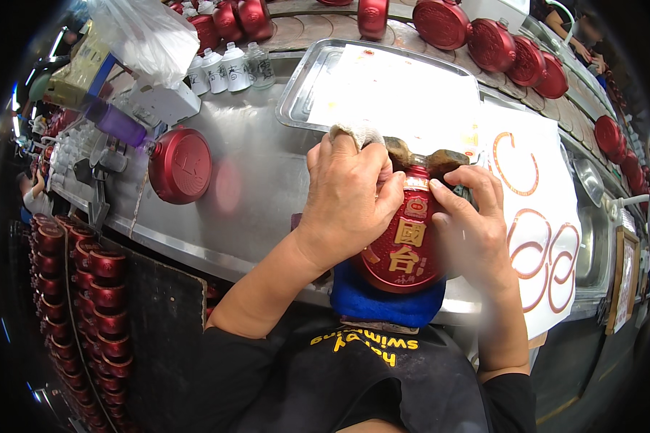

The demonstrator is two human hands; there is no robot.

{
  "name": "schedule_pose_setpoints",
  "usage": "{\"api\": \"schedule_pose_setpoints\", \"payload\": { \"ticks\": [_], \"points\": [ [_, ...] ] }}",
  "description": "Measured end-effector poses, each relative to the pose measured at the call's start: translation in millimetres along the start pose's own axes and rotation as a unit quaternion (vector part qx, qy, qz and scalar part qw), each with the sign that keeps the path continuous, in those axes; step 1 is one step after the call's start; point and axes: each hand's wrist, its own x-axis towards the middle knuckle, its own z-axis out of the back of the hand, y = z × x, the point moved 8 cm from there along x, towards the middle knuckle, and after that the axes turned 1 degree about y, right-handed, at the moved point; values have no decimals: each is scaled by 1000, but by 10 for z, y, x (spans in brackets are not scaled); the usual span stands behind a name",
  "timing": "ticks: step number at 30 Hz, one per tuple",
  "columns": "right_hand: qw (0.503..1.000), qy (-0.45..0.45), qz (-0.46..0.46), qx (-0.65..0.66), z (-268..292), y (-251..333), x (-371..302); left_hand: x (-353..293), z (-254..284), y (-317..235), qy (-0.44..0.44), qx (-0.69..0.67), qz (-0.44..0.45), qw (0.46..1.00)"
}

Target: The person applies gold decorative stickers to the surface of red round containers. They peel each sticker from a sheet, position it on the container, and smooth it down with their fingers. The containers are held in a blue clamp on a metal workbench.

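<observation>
A round, flat red bottle [403, 245] with gold characters and a gold label rests on a blue cloth [383, 299] at the near edge of the steel table [253, 187]. My left hand [350, 195] grips the bottle's upper left side and holds a white rag [357, 132] at the fingertips. My right hand [473, 224] holds the bottle's right side, thumb on the label near the neck. A brown strip [422, 155] lies across the bottle's neck.
A steel tray [303, 86] holds white paper sheets. A red bottle [180, 164] stands on the table's left; more line the back [491, 43] and fill racks at lower left [87, 289]. Small white bottles [224, 68] and a plastic bag [144, 36] sit behind.
</observation>
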Motion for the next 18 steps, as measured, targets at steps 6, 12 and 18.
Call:
{"api": "schedule_pose_setpoints", "payload": {
  "ticks": [6,12,18],
  "points": [
    [1000,4,11,-13,-40,42,41,-31,37,29,-10,-8,17,1000],
    [999,24,-10,-39,-23,96,88,-96,72,123,-23,-27,44,998],
    [998,42,13,-43,-85,199,172,-165,61,227,-34,-66,80,994]
  ]
}}
